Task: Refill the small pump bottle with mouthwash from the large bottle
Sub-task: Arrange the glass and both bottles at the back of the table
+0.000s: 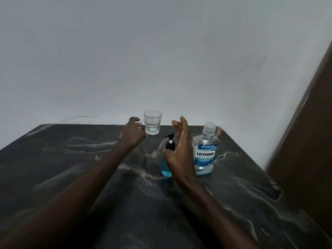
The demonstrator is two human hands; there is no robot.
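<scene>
A small pump bottle with blue liquid and a black pump head stands upright on the dark marble table. Just right of it stands the large clear mouthwash bottle, capped, with a blue label and a little pale liquid at the bottom. My right hand hovers open between the two bottles, close beside the pump bottle and partly hiding it, holding nothing. My left hand is farther back, fingers curled and apart, just left of a glass, with nothing in it.
A clear glass tumbler stands near the table's far edge against the pale wall. A brown wooden panel rises along the right side. A thin wire shows above the table's far left edge.
</scene>
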